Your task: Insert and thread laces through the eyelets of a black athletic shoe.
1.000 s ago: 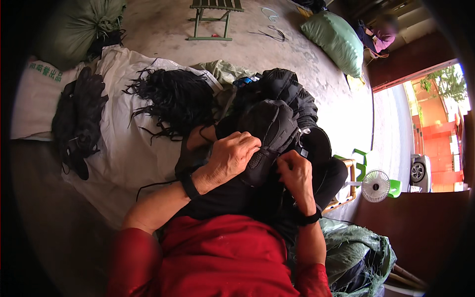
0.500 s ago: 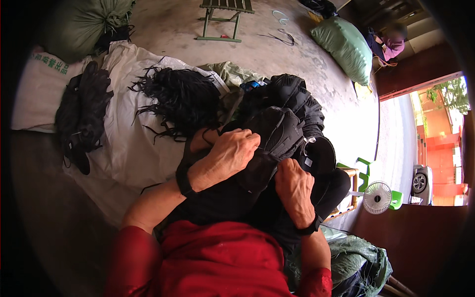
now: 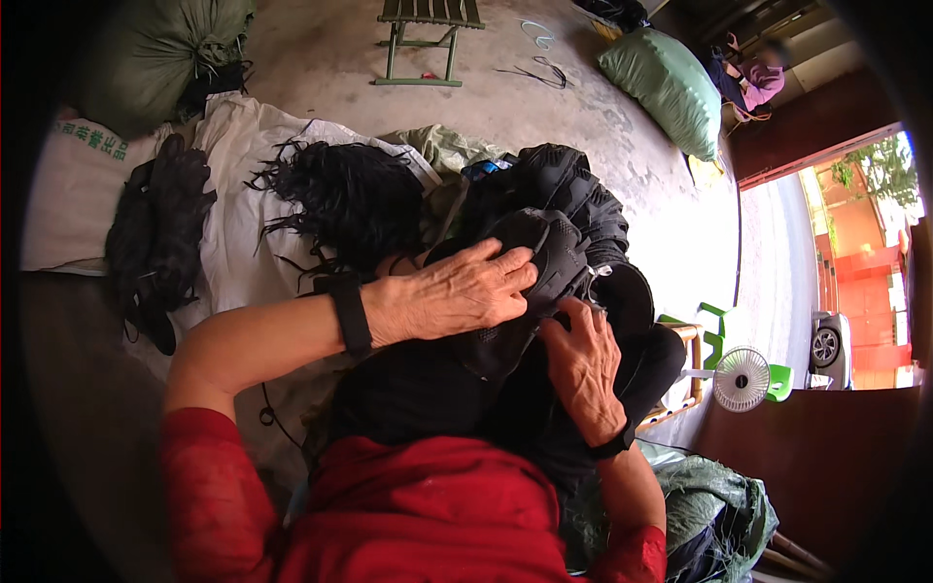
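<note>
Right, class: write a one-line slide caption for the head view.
Left hand and right hand press a black mesh piece on the lap.

The left hand lies flat over the black mesh piece, covering its middle, so its whole shape cannot be told. The right hand hides the piece's lower edge, and its fingertips sink out of sight into the dark folds. At the top edge of the frame the green stool is cut off. In the upper right corner a seated person is small and blurred. The lower right corner is dark, with the green sack partly lost there.
</note>
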`<control>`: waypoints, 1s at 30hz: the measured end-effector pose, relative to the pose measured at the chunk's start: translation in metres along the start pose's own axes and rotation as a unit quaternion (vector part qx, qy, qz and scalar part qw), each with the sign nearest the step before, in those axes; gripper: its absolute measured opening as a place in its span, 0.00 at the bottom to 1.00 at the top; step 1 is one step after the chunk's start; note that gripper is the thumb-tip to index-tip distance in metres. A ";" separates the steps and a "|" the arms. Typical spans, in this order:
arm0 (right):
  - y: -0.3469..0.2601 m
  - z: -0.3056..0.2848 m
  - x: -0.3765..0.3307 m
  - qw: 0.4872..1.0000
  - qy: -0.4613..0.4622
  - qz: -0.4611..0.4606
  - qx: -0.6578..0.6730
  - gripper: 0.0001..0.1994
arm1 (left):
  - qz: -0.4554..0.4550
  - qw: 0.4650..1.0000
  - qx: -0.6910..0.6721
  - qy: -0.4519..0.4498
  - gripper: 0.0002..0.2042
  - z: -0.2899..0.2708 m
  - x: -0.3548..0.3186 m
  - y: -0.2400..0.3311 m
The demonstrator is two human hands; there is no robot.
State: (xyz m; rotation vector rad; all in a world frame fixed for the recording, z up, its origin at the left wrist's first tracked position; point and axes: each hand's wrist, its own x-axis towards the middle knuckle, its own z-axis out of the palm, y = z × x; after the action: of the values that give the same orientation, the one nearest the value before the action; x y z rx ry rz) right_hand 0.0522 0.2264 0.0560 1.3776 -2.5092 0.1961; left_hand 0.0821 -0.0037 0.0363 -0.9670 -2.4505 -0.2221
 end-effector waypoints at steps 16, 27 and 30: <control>0.061 0.001 0.044 0.956 -0.223 -0.099 0.162 0.16 | 0.092 0.981 -0.092 -0.141 0.04 0.009 0.033 -0.035; 0.029 0.035 -0.020 0.993 -0.039 -0.020 0.107 0.13 | 0.090 0.971 -0.119 -0.189 0.10 0.004 0.063 0.001; 0.031 0.029 -0.017 0.980 -0.066 0.021 0.184 0.10 | 0.069 0.938 -0.174 -0.290 0.06 -0.001 0.067 -0.008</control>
State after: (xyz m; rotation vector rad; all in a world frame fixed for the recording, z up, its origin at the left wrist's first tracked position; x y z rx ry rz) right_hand 0.0296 0.2500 0.0231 1.5138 -2.7126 0.6250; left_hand 0.0355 0.0300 0.0709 -1.5342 -2.9127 -0.3747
